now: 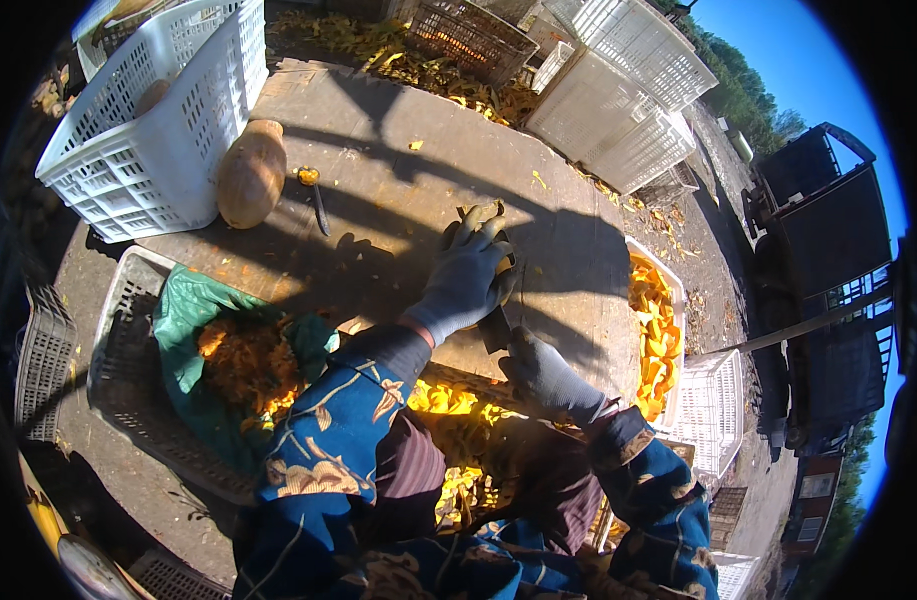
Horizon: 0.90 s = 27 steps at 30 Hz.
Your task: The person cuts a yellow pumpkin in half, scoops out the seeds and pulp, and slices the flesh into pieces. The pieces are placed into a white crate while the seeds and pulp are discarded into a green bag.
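Both my hands wear grey work gloves over the wooden tabletop (346, 150). My left hand (466, 274) presses down on a piece of squash, mostly covered by the fingers and palm, so its shape is hard to tell. My right hand (552, 375) is closed around the handle of a wide dark knife blade (494, 328), which touches or lies just beside the squash near my left wrist. Farther left on the table stands a whole tan squash (252, 175), and a metal spoon (321, 206) with orange pulp at its bowl lies by it.
A white plastic crate (158, 161) stands at the table's left. Below it, a green sack (174, 330) of orange pulp sits in a crate. Cut orange pieces (655, 337) fill a white crate at right. Yellow peelings (458, 487) lie between my legs. White crates (616, 105) are stacked beyond.
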Each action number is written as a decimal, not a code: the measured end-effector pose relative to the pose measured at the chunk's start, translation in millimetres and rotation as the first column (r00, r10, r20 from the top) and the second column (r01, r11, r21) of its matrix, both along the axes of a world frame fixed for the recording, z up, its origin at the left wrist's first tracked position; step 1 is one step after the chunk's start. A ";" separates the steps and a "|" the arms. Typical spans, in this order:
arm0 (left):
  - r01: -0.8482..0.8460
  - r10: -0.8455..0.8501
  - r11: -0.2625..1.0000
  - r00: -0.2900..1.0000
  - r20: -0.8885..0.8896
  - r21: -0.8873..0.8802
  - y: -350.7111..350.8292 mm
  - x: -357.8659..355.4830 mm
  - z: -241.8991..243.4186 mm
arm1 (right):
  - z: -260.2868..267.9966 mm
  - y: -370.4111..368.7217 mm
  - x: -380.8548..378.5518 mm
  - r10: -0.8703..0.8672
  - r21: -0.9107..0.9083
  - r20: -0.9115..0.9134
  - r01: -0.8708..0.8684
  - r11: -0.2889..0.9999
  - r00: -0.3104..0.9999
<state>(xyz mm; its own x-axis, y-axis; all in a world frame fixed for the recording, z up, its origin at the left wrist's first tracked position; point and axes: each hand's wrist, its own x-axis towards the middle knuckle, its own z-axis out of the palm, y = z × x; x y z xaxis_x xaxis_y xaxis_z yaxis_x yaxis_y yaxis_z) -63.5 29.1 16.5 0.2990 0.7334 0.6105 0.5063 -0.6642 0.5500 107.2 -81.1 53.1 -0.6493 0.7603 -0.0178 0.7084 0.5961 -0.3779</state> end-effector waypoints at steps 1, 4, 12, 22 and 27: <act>0.001 -0.001 1.000 1.000 0.011 0.011 0.7 -1.6 -2.2 | -4.1 1.1 1.4 -0.021 -0.034 -0.035 0.020 0.999 0.999; 0.040 -0.039 0.999 0.998 0.047 -0.022 3.5 -1.5 -4.5 | -13.6 6.2 1.4 -0.081 -0.111 -0.130 0.067 0.992 0.988; 0.090 -0.071 0.991 0.981 0.178 -0.102 -4.9 1.5 -1.5 | -56.9 23.6 -31.2 -0.425 -0.462 -0.194 0.300 0.835 0.884; 0.126 -0.097 0.982 0.976 0.196 -0.143 1.1 27.6 -9.7 | -28.5 -12.6 -7.3 -0.559 -0.521 0.065 0.506 0.688 0.827; 0.020 0.005 0.986 0.989 0.149 -0.168 -1.8 -9.4 0.9 | 15.2 -57.9 37.3 -0.361 -0.537 0.003 0.306 0.786 0.932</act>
<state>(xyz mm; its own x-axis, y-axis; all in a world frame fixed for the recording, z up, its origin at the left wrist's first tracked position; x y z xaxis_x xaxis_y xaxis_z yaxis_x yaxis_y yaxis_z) -73.0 27.3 17.4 0.2206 0.8277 0.5160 0.4059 -0.5589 0.7231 144.5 -139.0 68.3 -0.3759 0.8232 -0.4255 0.7709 0.0230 -0.6366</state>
